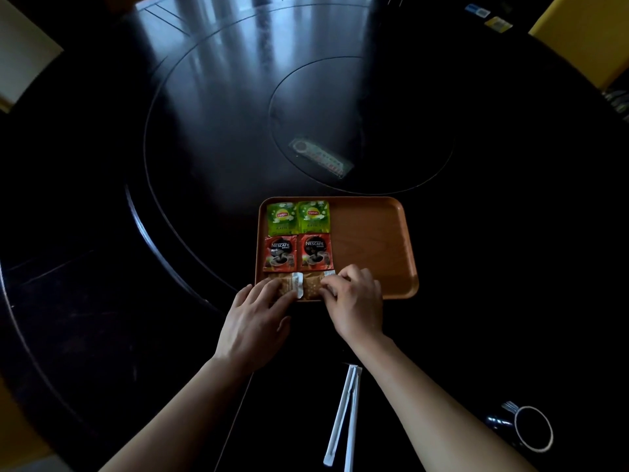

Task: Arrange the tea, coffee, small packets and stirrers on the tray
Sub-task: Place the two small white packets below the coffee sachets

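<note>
Left hand (262, 310): palm down, fingers spread flat, fingertips pressing on the left brown packet (284, 284) at the near left corner of the tray (374, 240). Not gripping; the hand is open.

Right hand (352, 298): fingers curled, tips on the right end of the right brown packet (311, 286), beside its white end tab. It looks like a light pinch on the packet edge, but the fingers hide the contact, so I cannot tell for sure.

The two brown packets lie side by side along the tray's near edge, touching or nearly so.

Next row, toward the tray's middle: two red coffee sachets (297, 252), side by side, just beyond the brown packets.

Far row, at the tray's far left corner: two green tea sachets (297, 217), side by side, just beyond the coffee.

Right half of the tray: bare wood.

Off the tray, nearer the person, between the forearms: two white paper-wrapped stirrers (343, 417) lie on the dark desk (136, 267), close together.

Further right of the stirrers, well apart from the tray: a dark mug (526, 427) with a pale rim.

Beyond the tray's far edge: a clear, long flat object (321, 158) on the desk's inner disc; too dim to identify.
</note>
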The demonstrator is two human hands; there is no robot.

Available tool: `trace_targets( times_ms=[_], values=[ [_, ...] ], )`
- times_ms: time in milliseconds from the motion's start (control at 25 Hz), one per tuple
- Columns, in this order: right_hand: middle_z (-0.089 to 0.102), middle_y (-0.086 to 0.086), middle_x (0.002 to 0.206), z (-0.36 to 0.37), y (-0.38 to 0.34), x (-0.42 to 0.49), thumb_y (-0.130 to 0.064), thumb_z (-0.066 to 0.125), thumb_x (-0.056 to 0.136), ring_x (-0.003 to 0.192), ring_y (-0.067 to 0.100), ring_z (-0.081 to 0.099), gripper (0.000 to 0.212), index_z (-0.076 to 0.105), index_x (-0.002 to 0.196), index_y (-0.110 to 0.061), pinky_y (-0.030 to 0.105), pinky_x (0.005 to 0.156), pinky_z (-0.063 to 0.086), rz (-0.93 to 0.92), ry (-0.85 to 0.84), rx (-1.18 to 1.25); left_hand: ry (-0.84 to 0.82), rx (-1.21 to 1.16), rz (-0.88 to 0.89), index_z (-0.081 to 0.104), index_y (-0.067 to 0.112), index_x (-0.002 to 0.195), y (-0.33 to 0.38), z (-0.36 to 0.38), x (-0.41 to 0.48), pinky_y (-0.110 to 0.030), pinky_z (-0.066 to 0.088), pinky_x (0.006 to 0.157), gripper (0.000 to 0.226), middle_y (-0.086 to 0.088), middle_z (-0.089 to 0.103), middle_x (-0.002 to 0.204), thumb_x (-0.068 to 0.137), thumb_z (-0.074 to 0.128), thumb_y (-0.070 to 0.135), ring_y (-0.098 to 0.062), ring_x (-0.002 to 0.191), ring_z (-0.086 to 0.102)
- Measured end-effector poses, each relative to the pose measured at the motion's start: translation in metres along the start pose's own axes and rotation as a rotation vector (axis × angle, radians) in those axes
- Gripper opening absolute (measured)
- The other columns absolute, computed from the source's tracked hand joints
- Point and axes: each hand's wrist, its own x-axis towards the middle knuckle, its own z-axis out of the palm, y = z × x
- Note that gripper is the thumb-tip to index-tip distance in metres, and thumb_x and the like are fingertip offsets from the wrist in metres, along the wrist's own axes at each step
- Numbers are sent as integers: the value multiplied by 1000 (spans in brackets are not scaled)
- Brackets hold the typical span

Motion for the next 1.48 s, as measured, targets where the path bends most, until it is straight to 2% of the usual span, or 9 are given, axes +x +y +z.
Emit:
trace_targets(
  times_ms=[760, 1000, 1160, 1320, 1480],
  values=[
    [59, -4, 89, 0, 2, -2, -28, 77, 78, 86, 24, 52, 14, 70, 91, -28, 35, 69, 38, -16, -7, 72, -13, 11, -34, 50, 29, 140, 0, -6, -10, -50, 48, 100, 58, -10, 51, 144, 85, 67, 34, -31, 134, 46],
    [66, -1, 90, -8, 9, -16, -23, 74, 81, 87, 27, 56, 14, 71, 95, -21, 41, 72, 48, -3, 35, 189, 5, 25, -12, 52, 29, 138, 5, -7, -18, -46, 47, 100, 53, -5, 53, 141, 86, 63, 35, -28, 133, 48],
    [66, 0, 88, -19, 17, -34, -18, 72, 81, 86, 25, 57, 12, 72, 93, -19, 38, 73, 50, -17, 82, 214, -13, 21, -18, 52, 31, 138, 11, -8, -17, -46, 47, 99, 52, -2, 55, 139, 87, 62, 37, -26, 131, 48],
    [67, 2, 90, -24, 24, -50, -17, 72, 80, 89, 26, 58, 16, 73, 96, -18, 41, 78, 51, -6, 47, 228, -26, 28, -24, 48, 32, 141, 11, -9, -19, -43, 47, 97, 54, 2, 54, 140, 89, 60, 39, -23, 132, 47],
    [68, 2, 90, -29, 25, -54, -15, 72, 79, 90, 25, 59, 18, 73, 97, -17, 38, 79, 51, -16, 47, 244, -53, 26, -38, 42, 34, 145, 12, -9, -22, -43, 45, 101, 59, 2, 48, 146, 90, 59, 40, -23, 139, 39]
  ],
)
